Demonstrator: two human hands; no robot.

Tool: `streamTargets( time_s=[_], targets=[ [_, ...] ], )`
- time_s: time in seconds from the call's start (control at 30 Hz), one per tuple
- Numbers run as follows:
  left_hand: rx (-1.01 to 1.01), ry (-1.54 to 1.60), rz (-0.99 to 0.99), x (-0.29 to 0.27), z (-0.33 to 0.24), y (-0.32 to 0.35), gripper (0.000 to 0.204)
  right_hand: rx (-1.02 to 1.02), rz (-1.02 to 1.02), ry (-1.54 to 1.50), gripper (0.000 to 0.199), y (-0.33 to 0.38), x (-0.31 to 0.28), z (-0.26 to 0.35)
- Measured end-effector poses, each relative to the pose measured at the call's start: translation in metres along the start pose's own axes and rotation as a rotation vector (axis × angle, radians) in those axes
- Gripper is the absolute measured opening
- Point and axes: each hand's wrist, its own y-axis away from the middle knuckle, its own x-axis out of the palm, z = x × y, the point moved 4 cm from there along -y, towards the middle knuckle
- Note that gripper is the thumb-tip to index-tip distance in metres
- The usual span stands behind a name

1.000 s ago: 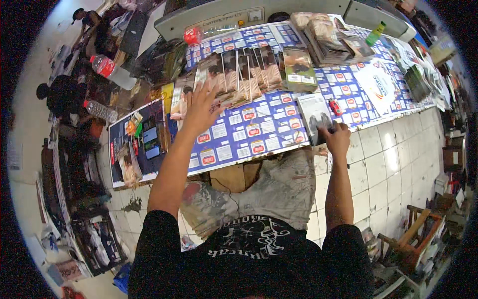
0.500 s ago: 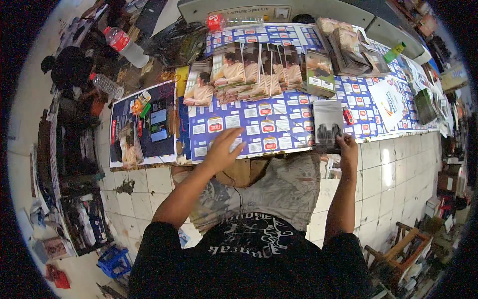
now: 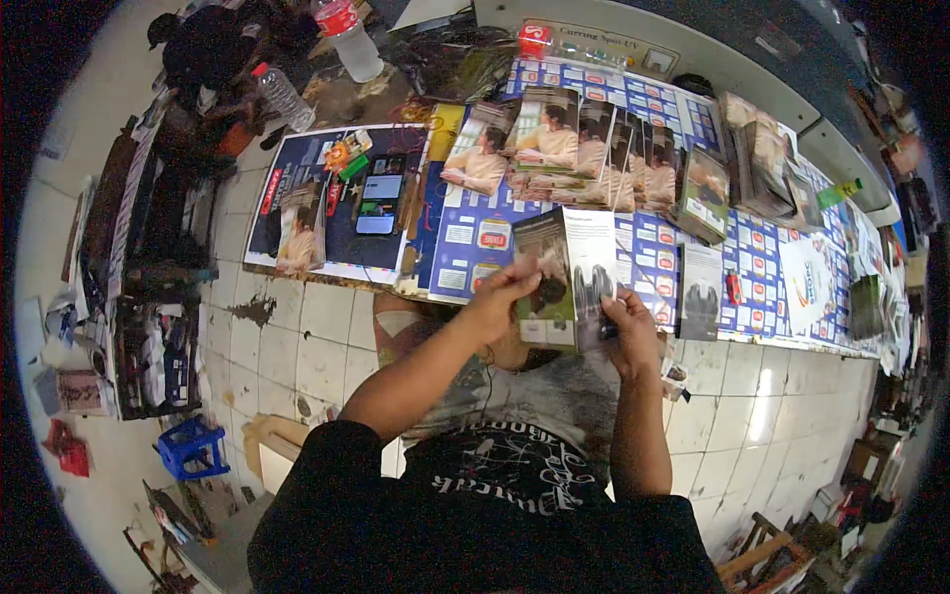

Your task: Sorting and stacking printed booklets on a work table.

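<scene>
A folded leaflet [image 3: 544,322] is held up in front of me, spread so that two panels show: a dark green photo panel on the left and a white and grey one on the right. My left hand [image 3: 502,305] pinches its left edge between thumb and fingers. Its right edge is gripped by my right hand [image 3: 635,332]. To the right of that hand, a grey and white leaflet [image 3: 701,287] lies at the table's near edge. Beyond my hands, overlapping piles of leaflets with a portrait photo [image 3: 544,139] spread across the table.
Blue printed sheets [image 3: 465,252] cover the table. A green-fronted pile [image 3: 705,193] and taller stacks [image 3: 762,163] stand at right. On the left lie a phone [image 3: 378,203], a small green lighter-like item [image 3: 353,166] and a leaflet pile [image 3: 300,238]. Plastic bottles [image 3: 348,45] stand far left.
My right hand has lifted a leaflet from the right-hand pile and brought it to the middle. My left hand has come to hold its other side. The view has shifted left.
</scene>
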Motion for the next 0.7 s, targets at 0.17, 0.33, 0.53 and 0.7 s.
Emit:
streamTargets(
  time_s=[0.17, 0.33, 0.53, 0.7],
  targets=[
    [0.290, -1.005, -0.381, -0.051, -0.044, -0.009, 0.048, -0.478, -0.147, 0.758, 0.017, -0.024, 0.022, 0.009],
    [0.167, -1.328, -0.524, -0.033, -0.056, -0.009, 0.068, -0.561, -0.218, 1.060, 0.019, -0.037, 0.041, -0.007],
    [0.553, -2.092, -0.152, -0.030, -0.034, -0.017, 0.065, -0.586, -0.192, 1.070, 0.020, -0.026, 0.055, -0.005],
    [0.581, -2.187, 0.027, -0.037, -0.023, -0.024, 0.061, -0.488, 0.103, 0.705, 0.027, -0.038, 0.049, -0.014]
  ],
)
